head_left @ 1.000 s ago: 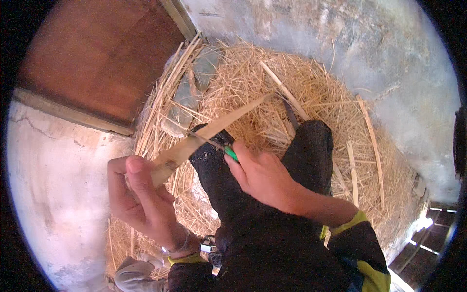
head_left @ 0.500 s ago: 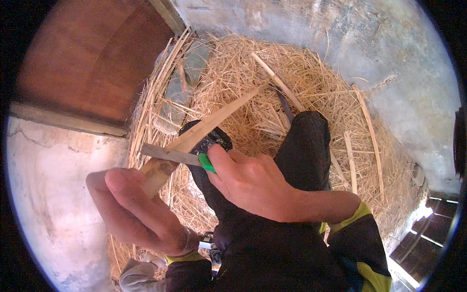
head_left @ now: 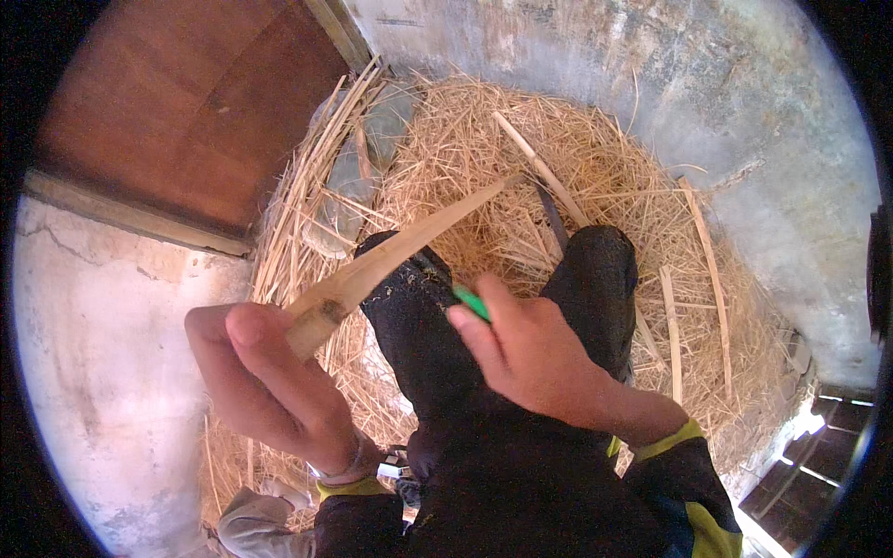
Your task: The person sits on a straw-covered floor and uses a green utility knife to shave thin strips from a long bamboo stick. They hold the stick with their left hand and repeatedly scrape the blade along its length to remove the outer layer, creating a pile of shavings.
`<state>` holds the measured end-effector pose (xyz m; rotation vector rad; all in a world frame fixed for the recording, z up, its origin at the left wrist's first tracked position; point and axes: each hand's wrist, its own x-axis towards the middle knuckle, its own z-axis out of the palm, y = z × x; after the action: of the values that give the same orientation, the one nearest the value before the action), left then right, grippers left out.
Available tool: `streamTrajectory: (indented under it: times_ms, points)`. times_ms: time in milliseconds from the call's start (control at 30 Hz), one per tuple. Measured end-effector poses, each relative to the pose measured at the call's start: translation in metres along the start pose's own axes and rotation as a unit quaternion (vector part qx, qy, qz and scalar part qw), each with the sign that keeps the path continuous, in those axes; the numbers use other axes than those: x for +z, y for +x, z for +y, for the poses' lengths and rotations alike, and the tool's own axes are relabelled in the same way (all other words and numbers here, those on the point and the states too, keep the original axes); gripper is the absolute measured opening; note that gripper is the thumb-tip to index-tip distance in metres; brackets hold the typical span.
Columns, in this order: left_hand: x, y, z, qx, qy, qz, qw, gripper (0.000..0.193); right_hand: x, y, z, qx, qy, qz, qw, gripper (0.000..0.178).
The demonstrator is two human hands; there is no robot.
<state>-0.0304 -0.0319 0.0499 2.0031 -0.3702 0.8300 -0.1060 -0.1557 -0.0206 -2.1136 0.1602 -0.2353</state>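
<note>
My left hand (head_left: 279, 381) pinches the strip (head_left: 393, 259) by its near end; it slants away, rightward from my grip, over my knee (head_left: 406, 302). My right hand (head_left: 535, 349) grips the green handle (head_left: 472, 303), straw (head_left: 456, 130) lying beyond both.

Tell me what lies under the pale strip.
Along the edges of the pale strip, held in the left hand, the black-trousered left knee and loose straw show beneath. Whatever it covers directly, and whether it touches the knee, cannot be seen.

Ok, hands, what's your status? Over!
Left hand: gripping pale strip by wide end. Right hand: holding green handle. Strip: slanting above black-clad left knee. No obstruction seen.
</note>
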Motion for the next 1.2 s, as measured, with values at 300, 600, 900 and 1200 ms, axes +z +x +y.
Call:
streamTrajectory:
  times_ms: [300,600,900,1200]
  points:
    - [-0.003,-0.002,0.004,0.025,0.006,-0.03,0.999,0.028,0.011,0.021,-0.015,-0.095,-0.074,0.023,0.992,0.018]
    - [-0.01,0.014,-0.022,0.027,0.0,-0.042,0.999,0.034,0.041,0.011,0.046,-0.019,-0.148,0.014,0.989,0.02]
    - [-0.003,0.001,-0.002,0.018,-0.022,-0.035,0.999,0.029,-0.002,0.0,-0.023,-0.045,0.029,-0.005,0.999,0.023]
    - [0.003,-0.004,0.01,0.019,0.01,-0.007,1.0,0.033,0.014,0.026,-0.013,-0.047,-0.137,-0.007,0.989,0.024]
